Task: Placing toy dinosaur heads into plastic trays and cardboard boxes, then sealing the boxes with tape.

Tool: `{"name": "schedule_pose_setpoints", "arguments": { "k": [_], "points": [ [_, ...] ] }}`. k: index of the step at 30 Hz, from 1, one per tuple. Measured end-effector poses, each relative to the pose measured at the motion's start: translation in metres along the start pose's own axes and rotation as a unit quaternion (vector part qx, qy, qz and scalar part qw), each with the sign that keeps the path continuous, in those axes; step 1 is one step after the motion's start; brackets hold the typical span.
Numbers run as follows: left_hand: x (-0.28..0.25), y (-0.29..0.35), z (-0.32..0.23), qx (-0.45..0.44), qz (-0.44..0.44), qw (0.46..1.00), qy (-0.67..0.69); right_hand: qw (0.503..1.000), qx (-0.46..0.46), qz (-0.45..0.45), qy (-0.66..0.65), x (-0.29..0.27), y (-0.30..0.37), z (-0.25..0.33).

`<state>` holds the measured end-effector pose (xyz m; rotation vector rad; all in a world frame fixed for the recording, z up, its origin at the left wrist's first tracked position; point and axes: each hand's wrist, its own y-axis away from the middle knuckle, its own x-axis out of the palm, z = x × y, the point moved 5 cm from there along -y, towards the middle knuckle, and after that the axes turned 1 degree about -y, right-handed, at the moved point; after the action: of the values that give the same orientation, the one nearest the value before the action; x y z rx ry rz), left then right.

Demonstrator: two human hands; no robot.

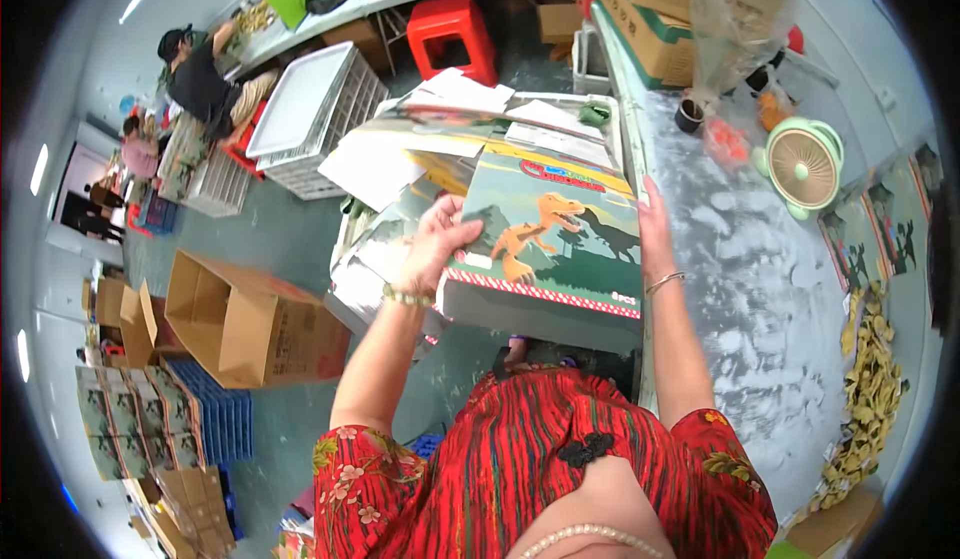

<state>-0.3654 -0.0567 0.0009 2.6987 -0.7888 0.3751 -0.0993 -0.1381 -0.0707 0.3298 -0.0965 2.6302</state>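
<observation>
Far left of the dinosaur box (pixel 545 234) there's an open cardboard carton (pixel 245 324) on the floor, flaps up, with a white crate (pixel 315 119) further back. The left hand (pixel 437 244) is curled onto the box's left edge, fingers on the lid, thumb underneath as far as I can see. The box itself sits tilted on a messy stack of flat printed sheets (pixel 420 154). The right hand (pixel 655 234) lies flat and open along the box's right side, touching it. Right of the box, the marbled grey surface (pixel 740 289) holds a small green fan (pixel 803 166) and a heap of yellow bits (pixel 870 379).
</observation>
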Motion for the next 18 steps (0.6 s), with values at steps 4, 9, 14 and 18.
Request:
{"name": "schedule_pose_setpoints", "arguments": {
  "k": [4,9,14,18],
  "points": [
    [0.043,0.013,0.039,0.043,0.039,0.990,-0.126,0.944,0.169,0.036,-0.281,-0.048,-0.012,-0.025],
    [0.036,0.027,0.096,-0.042,0.138,0.986,-0.089,0.984,0.092,0.066,-0.136,-0.049,-0.005,0.030],
    [-0.084,0.017,0.123,-0.079,-0.133,0.965,0.210,0.996,0.004,0.089,-0.014,-0.095,0.033,0.079],
    [-0.050,-0.007,0.042,0.041,-0.115,0.968,0.218,0.988,-0.077,0.012,-0.130,-0.161,0.064,0.100]
  ]
}}
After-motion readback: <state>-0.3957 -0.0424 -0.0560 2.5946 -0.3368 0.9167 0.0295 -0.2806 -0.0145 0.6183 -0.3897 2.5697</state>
